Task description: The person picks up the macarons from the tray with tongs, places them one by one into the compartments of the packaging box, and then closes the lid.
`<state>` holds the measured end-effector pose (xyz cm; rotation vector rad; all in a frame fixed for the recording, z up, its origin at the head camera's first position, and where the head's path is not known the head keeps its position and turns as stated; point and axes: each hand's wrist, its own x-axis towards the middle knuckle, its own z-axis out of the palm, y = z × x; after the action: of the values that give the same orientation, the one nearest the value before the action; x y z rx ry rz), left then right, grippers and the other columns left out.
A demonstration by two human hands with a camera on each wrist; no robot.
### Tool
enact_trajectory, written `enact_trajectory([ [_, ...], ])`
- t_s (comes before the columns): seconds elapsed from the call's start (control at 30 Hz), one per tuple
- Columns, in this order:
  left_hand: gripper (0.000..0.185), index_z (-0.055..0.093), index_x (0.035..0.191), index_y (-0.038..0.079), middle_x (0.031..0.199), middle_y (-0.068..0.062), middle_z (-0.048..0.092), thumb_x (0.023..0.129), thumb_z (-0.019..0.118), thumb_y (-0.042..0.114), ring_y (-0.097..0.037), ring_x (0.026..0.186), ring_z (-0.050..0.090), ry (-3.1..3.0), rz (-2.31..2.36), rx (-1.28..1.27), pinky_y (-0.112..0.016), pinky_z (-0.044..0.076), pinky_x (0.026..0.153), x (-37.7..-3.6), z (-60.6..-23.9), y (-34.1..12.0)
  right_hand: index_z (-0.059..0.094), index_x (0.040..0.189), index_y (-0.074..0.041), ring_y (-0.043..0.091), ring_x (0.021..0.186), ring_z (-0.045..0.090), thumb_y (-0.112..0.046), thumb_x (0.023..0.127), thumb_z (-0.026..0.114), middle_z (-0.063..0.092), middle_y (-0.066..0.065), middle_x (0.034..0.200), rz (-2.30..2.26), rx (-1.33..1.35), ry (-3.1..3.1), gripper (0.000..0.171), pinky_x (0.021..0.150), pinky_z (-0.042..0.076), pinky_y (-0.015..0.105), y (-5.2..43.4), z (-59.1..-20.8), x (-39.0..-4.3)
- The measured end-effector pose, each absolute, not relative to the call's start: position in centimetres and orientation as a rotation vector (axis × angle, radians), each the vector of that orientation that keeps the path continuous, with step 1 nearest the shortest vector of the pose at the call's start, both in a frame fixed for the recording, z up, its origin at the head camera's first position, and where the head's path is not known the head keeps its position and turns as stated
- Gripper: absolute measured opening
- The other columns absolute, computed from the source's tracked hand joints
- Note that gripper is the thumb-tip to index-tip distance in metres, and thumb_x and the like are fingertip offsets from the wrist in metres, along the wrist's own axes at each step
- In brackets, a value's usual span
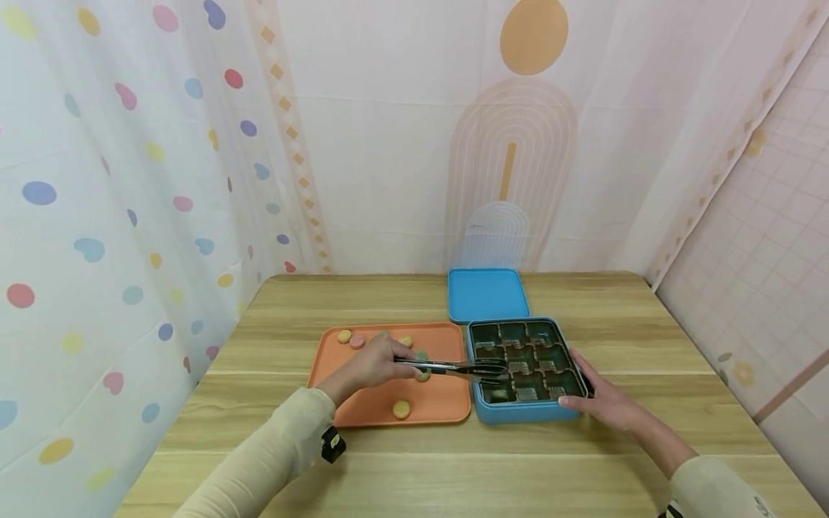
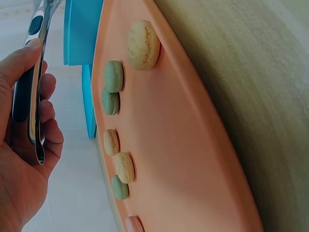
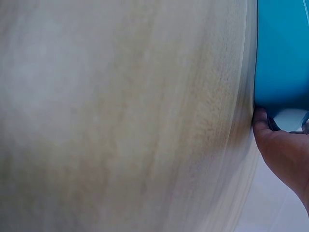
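My left hand [image 1: 378,363] grips metal tongs [image 1: 447,367] with black grips, reaching rightward over the orange tray [image 1: 363,406]. The tong tips are over the front left compartment of a blue box [image 1: 527,413] fitted with a dark divided insert. A pale yellowish macaron [image 1: 499,395] shows in that compartment; whether the tips touch it I cannot tell. My right hand [image 1: 602,398] holds the box at its front right corner, thumb toward the front and fingers along the side. On the tray lie several macarons, among them a yellow one [image 2: 144,45] and a green one [image 2: 114,76].
Behind the box lies a blue lid [image 1: 487,295] on the wooden table [image 1: 414,475]. A pink macaron [image 1: 357,342] sits near the tray's back left corner. Patterned curtains [image 1: 376,144] hang behind and beside the table.
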<state>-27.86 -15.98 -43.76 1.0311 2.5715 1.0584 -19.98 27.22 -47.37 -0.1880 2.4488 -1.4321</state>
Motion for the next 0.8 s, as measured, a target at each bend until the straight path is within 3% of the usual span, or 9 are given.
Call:
enact_trajectory([
  [0.23,0.010,0.080,0.099,0.018,0.067,-0.019,0.063,0.089,0.077,0.018,-0.006,0.045,0.031,2.557,1.068,1.003,-0.022,0.028,0.047,-27.8,-43.8,-16.0,-0.004,0.161,-0.016,0.056,0.142,-0.005,-0.025,0.094,0.070,-0.007,0.029,0.160,-1.435,-0.194,2.448,0.100,0.104,0.010,0.075,27.0,-47.1,-19.7],
  [0.8,0.017,0.078,0.104,0.020,0.080,-0.015,0.068,0.090,0.075,0.030,-0.010,0.049,0.037,2.574,1.165,0.795,-0.025,0.033,0.050,-28.0,-42.9,-17.4,-0.003,0.161,-0.014,0.055,0.142,-0.004,-0.026,0.093,0.071,-0.005,0.031,0.160,-1.446,-0.192,2.450,0.101,0.105,0.008,0.074,27.0,-47.1,-19.8],
])
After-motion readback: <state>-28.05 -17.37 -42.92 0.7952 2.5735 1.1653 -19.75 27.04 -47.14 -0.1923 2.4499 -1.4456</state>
